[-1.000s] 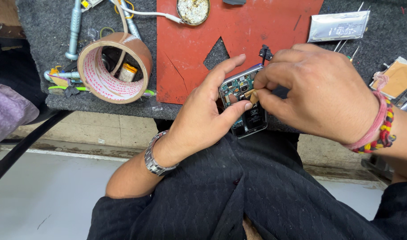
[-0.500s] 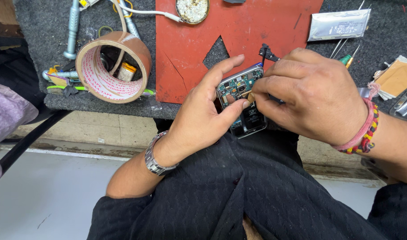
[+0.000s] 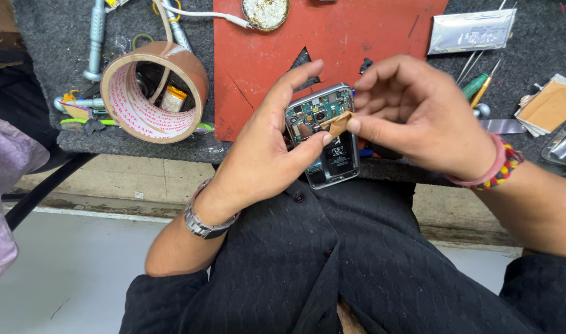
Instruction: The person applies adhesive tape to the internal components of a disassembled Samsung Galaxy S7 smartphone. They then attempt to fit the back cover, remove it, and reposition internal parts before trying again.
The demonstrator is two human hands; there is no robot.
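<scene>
Over the table (image 3: 140,139) edge, left hand (image 3: 264,161) clasps the opened phone (image 3: 326,139); right hand (image 3: 419,117) pinches a flimsy tape strip (image 3: 338,122), likely sticky; best held by its edges.

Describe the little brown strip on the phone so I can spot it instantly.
Start at the red mat; below it the left hand holds an opened phone. The brown strip lies across its green board, pinched by the right hand.

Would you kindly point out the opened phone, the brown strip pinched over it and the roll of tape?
opened phone (image 3: 332,154): head view, on its exposed dark lower inside.
brown strip (image 3: 338,122): head view, on the strip's middle.
roll of tape (image 3: 193,71): head view, on the brown outer wall.
</scene>
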